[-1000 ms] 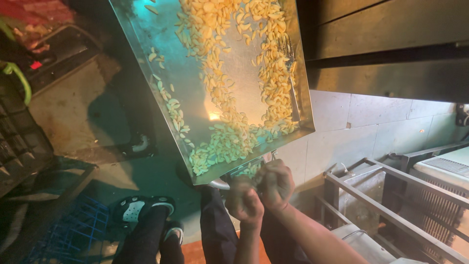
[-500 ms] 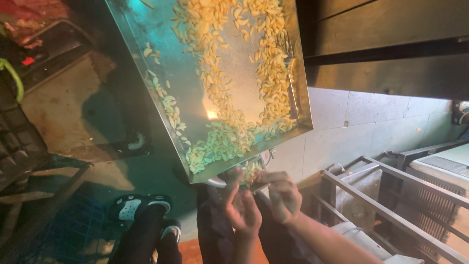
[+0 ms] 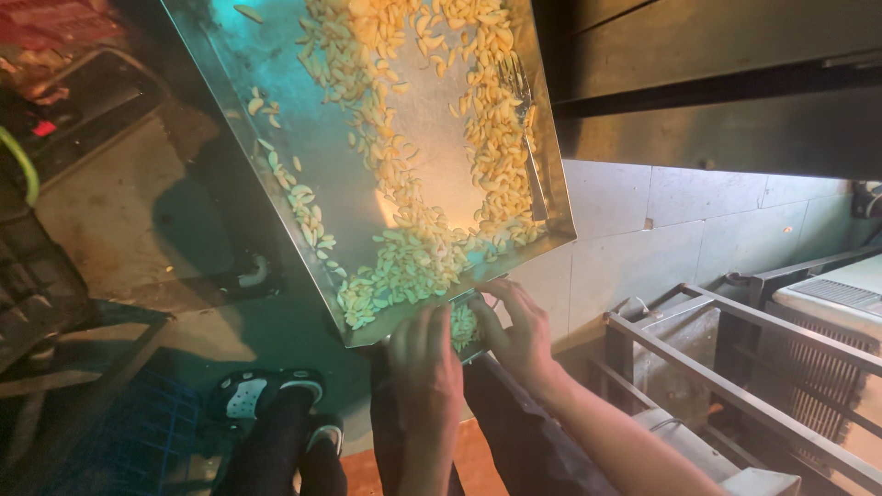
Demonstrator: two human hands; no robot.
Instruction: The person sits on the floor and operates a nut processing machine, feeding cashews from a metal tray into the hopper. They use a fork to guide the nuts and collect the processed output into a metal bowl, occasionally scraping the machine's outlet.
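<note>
Head view, looking down. A large rectangular metal tray [image 3: 367,174] fills the upper centre, tilted so that its near corner dips toward 6 o'clock. Pale peeled garlic cloves [image 3: 413,257] lie scattered over its floor, thickest in a band along the right rim and heaped at the low near edge; a few loose cloves sit apart at 10 o'clock on the tray.

Just below the tray's low edge, the 2 hands meet around a small container [image 3: 466,323] that already holds some cloves. The left hand [image 3: 424,358] lies at 7 o'clock of the container, fingers extended and pressed against its side and the tray's underside edge. The right hand [image 3: 520,332] lies at 4 o'clock, fingers curled around the container's far side, grasping it. Whether the left hand truly grips the container or only steadies it cannot be told.

Surroundings: dark trousers [image 3: 514,432] below the hands; a black perforated clog [image 3: 253,397] on the dim floor at 7 o'clock; a white tiled wall [image 3: 661,230] at 3 o'clock; a grey metal rack [image 3: 726,386] at 4 o'clock; dark cabinet fronts [image 3: 717,83] at 1 o'clock.
</note>
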